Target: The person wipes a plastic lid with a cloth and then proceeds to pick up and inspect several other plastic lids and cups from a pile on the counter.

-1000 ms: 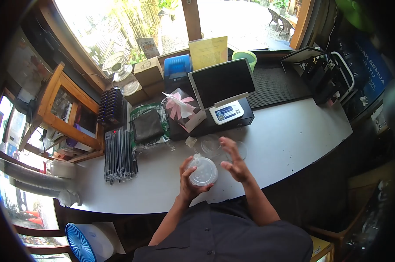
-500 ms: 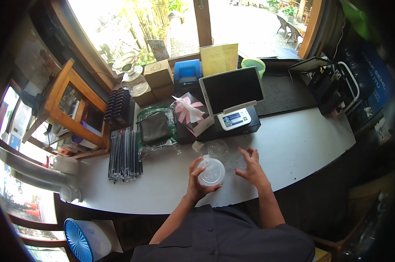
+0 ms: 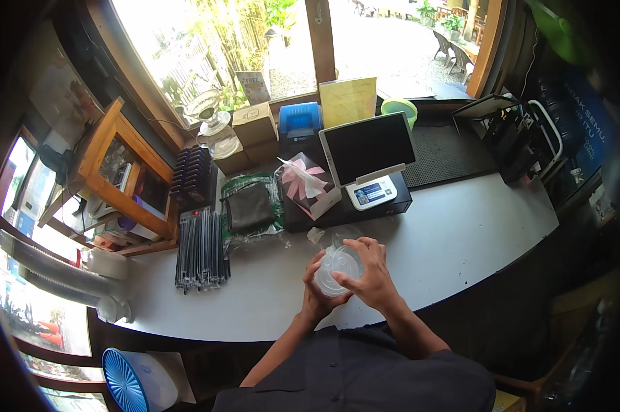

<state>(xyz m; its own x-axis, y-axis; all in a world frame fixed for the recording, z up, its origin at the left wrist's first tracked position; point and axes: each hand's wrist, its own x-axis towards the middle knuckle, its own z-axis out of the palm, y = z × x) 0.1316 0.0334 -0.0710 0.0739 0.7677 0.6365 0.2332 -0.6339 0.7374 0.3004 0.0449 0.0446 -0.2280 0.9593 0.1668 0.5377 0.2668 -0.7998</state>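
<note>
My left hand (image 3: 315, 290) is wrapped round the left and near side of a round translucent plastic container (image 3: 334, 280) with a lid on top. From the right, my right hand (image 3: 370, 273) rests on the same container, thumb on the lid and fingers at its far right edge. A clear plastic piece (image 3: 334, 242) shows just beyond the container, partly hidden by it and my fingers. A small crumpled scrap (image 3: 315, 235) lies on the counter near it.
On the grey counter (image 3: 461, 226) stand a tablet (image 3: 368, 147) with a white card reader (image 3: 371, 192), a box with a pink ribbon (image 3: 303, 182), a dark folded packet (image 3: 250, 208), wrapped straws (image 3: 201, 250) and a wooden cabinet (image 3: 128, 175).
My right hand has moved left from beside the container onto its lid. My left hand still holds the container. The camera view has shifted slightly.
</note>
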